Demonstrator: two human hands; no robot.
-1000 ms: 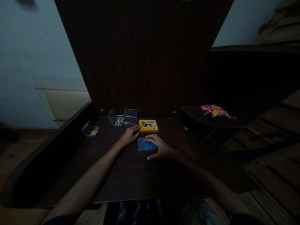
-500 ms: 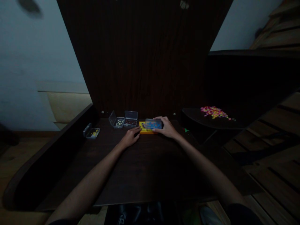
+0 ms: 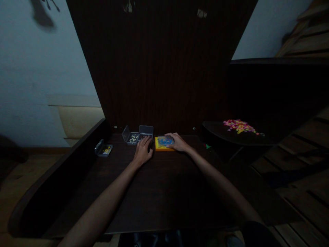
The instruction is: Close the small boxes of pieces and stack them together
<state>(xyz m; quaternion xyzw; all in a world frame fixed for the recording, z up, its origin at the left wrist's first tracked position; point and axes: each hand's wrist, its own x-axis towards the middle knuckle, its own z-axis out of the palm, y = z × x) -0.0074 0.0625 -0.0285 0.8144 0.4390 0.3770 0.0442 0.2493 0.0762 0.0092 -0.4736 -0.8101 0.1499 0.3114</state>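
With fingers and thumb along its edges, my right hand (image 3: pixel 179 142) grips a small clear plastic box (image 3: pixel 165 141) with blue pieces inside. That box lies over a flat yellow box (image 3: pixel 159 149) on the dark desk. My left hand (image 3: pixel 143 151) is open, fingers stretched forward at the front of an open clear case (image 3: pixel 146 129). Its fingers partly cover the dark pieces in that case; whether they press on it I cannot tell. Just left of it stands another lid-up clear case (image 3: pixel 133 138) holding small pale pieces.
Farther left sits an open clear case (image 3: pixel 105 150) with yellow pieces. A heap of pink, yellow and orange pieces (image 3: pixel 240 126) lies on the curved shelf (image 3: pixel 218 132) at right. Near it is a small green item (image 3: pixel 207 146). A dark raised side board (image 3: pixel 64 171) bounds the desk's left.
My left hand has moved off the yellow box, leftward to the case with dark pieces. My right hand has lowered the blue-piece box flatter over the yellow box. The view has shifted slightly.
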